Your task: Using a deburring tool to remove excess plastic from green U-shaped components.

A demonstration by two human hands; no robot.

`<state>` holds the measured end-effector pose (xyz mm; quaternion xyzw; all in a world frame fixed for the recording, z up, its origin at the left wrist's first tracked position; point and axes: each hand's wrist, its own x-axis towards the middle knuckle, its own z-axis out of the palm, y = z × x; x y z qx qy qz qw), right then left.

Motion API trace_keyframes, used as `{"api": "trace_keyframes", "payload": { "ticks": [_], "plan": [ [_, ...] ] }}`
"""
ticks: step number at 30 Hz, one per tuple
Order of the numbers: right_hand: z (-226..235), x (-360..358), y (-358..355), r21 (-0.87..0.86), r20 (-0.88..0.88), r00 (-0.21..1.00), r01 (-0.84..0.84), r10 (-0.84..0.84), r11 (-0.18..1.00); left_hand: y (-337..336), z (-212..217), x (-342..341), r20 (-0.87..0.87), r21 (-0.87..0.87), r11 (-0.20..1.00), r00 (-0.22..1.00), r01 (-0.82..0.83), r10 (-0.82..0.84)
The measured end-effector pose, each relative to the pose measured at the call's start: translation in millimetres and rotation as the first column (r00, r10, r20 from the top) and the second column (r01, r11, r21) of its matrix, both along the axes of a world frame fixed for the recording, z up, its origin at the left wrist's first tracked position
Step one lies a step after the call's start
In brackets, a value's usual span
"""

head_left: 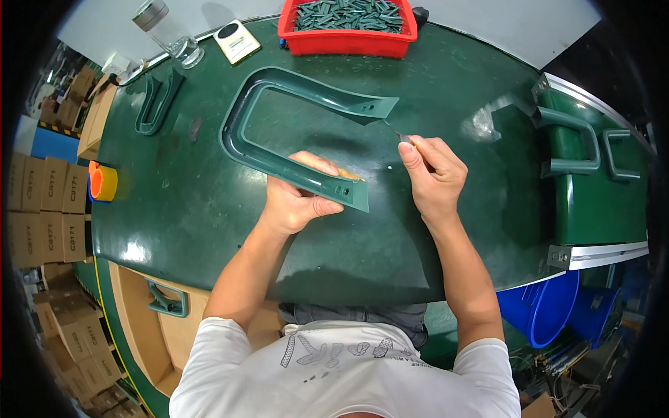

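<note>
A dark green U-shaped plastic handle (235,129) is held above the green table, its bend to the left and its two ends to the right. Wrapped round the nearer leg is my left hand (296,202), thumb underneath near the end with two small holes. My right hand (437,174) pinches a small tool with a thin metal blade (394,128). The blade's tip points at the end of the farther leg, very close to its edge; whether it touches I cannot tell. Most of the tool's grip is hidden by my fingers.
At the back a red bin (348,47) holds many small green pieces, near a white device (237,42) and a clear bottle (167,35). More handles (159,104) lie at left and on a conveyor (599,209) at right. An orange roll (104,182) sits on the left edge.
</note>
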<state>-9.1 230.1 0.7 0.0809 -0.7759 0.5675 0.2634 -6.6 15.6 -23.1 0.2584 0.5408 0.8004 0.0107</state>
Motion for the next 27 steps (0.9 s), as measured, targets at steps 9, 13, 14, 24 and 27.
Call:
{"api": "trace_keyframes", "payload": {
  "ticks": [9, 13, 14, 24, 27],
  "plan": [
    [-1.6, -1.8, 1.2, 0.003, 0.001, 1.000, 0.020, -0.020, 1.000, 2.5, 0.4, 0.7, -0.034, -0.005, 1.000, 0.999, 0.006, -0.006],
    [-2.4, -1.5, 0.8, 0.032, -0.022, 1.000, 0.017, -0.016, 0.999, 4.0, 1.5, 1.9, -0.026, 0.028, 0.999, 0.999, 0.020, -0.019],
    [-2.6, -1.6, 0.7, 0.032, -0.017, 1.000, 0.016, -0.016, 0.999, 3.4, 1.4, 1.9, -0.025, 0.013, 1.000, 1.000, 0.016, -0.016],
    [-3.5, -2.9, 2.1, 0.045, -0.052, 0.998, 0.023, -0.020, 0.999, 2.3, 2.3, 2.3, 0.002, 0.007, 1.000, 1.000, 0.025, -0.025],
    [-4.1, -3.3, 2.7, 0.050, -0.048, 0.999, 0.017, -0.015, 0.999, 3.3, 3.2, 2.1, -0.028, 0.015, 1.000, 0.999, 0.018, -0.018]
  ]
}}
